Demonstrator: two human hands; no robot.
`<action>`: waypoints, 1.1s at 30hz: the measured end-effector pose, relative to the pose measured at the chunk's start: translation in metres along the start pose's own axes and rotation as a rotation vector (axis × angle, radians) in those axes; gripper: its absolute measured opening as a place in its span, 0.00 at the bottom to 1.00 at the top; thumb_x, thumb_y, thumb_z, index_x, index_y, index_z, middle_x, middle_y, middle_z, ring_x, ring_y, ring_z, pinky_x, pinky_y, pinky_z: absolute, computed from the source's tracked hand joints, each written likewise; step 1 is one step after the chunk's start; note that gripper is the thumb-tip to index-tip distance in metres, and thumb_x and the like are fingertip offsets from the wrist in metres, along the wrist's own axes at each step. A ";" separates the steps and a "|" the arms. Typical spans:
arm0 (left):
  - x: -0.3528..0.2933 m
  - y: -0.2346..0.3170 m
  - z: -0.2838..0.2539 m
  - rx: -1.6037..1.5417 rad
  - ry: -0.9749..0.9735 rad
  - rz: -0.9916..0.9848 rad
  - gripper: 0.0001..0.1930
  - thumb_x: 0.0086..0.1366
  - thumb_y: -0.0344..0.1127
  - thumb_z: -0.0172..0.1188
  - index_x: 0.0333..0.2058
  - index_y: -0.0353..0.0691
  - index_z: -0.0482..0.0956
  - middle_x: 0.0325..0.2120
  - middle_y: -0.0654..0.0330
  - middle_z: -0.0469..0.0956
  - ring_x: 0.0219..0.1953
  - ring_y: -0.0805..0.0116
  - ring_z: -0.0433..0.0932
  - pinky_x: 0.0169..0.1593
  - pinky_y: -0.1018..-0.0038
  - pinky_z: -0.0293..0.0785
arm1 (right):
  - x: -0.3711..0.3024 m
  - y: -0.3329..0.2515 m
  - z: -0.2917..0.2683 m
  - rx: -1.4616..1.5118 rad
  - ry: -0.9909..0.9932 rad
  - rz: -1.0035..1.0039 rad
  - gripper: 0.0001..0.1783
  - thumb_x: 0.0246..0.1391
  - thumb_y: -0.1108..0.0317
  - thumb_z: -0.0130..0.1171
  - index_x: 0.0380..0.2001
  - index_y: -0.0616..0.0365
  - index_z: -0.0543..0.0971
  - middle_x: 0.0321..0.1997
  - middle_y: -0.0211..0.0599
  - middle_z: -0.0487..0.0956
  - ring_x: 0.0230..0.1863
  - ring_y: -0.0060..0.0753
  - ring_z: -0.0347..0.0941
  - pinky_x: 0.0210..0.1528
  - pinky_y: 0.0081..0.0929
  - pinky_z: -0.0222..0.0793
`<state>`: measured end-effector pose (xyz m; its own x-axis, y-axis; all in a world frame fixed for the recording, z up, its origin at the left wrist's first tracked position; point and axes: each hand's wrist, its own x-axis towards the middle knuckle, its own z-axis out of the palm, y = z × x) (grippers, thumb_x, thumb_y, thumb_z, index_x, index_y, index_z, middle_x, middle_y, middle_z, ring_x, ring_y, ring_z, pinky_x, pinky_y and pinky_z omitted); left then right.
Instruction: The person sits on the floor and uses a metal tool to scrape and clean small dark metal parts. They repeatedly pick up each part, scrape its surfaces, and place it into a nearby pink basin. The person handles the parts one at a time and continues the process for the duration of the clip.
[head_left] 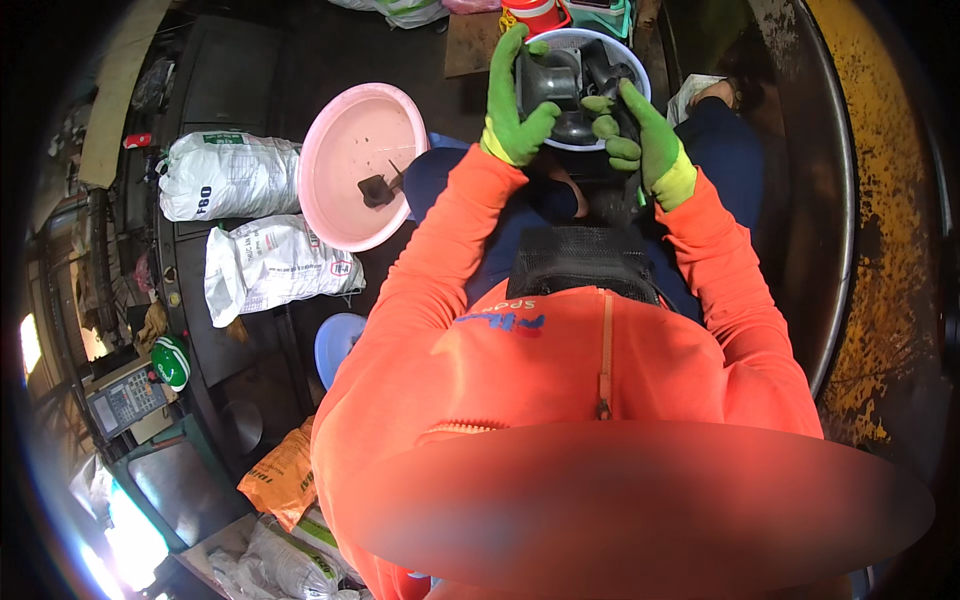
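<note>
Both my hands wear green gloves with yellow cuffs and are raised over a pale blue basin (pixel 640 72) holding several black moulded parts. My left hand (pixel 517 105) curves its thumb and fingers round the edge of a black moulded part (pixel 552 78) with a rounded hollow. Just to the right, my right hand (pixel 645 135) has its fingers curled round a slim dark object (pixel 628 122); its kind is unclear against the dark background. Another black part (pixel 604 66) lies in the basin between the hands. The glove fingers partly hide what they grip.
A pink basin (pixel 318 170) at left contains a small black piece (pixel 376 190). White sacks (pixel 235 175) lie beside it. A red container (pixel 537 15) stands beyond the blue basin. A worn yellow metal surface (pixel 880 230) rises on the right, and an orange bag (pixel 284 474) lies lower left.
</note>
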<state>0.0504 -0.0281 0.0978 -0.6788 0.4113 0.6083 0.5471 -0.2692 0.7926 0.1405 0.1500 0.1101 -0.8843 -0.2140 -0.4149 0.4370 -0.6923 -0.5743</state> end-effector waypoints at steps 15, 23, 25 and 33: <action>-0.032 0.008 0.016 -1.273 0.123 -1.055 0.29 0.64 0.58 0.47 0.54 0.40 0.69 0.44 0.54 0.76 0.43 0.55 0.77 0.44 0.52 0.76 | 0.013 -0.001 -0.017 -1.516 -0.175 -1.012 0.22 0.44 0.73 0.57 0.47 0.50 0.77 0.43 0.37 0.79 0.42 0.40 0.77 0.42 0.31 0.73; -0.021 0.005 -0.006 -1.223 0.135 -1.018 0.33 0.58 0.55 0.50 0.56 0.38 0.65 0.44 0.45 0.74 0.36 0.44 0.75 0.33 0.49 0.72 | 0.016 -0.006 -0.029 -1.286 -0.007 -0.776 0.15 0.59 0.65 0.53 0.48 0.56 0.76 0.45 0.37 0.79 0.46 0.33 0.76 0.48 0.26 0.70; -0.020 0.005 -0.007 -1.161 0.093 -1.028 0.32 0.57 0.55 0.51 0.54 0.39 0.67 0.41 0.47 0.76 0.36 0.48 0.76 0.31 0.52 0.74 | 0.018 -0.004 -0.030 -1.373 -0.066 -0.936 0.14 0.58 0.66 0.54 0.47 0.54 0.77 0.44 0.36 0.80 0.43 0.35 0.77 0.44 0.27 0.72; -0.010 0.016 -0.003 -1.195 0.208 -0.939 0.26 0.56 0.43 0.56 0.50 0.32 0.70 0.37 0.46 0.78 0.36 0.53 0.78 0.46 0.62 0.75 | 0.017 0.006 -0.023 -1.395 -0.105 -0.943 0.16 0.56 0.65 0.56 0.48 0.53 0.76 0.44 0.37 0.79 0.43 0.38 0.77 0.43 0.27 0.72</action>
<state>0.0641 -0.0390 0.1045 -0.6534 0.7298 -0.2013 -0.7370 -0.5523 0.3897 0.1320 0.1584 0.0839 -0.8845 -0.1922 0.4251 -0.4622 0.4855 -0.7421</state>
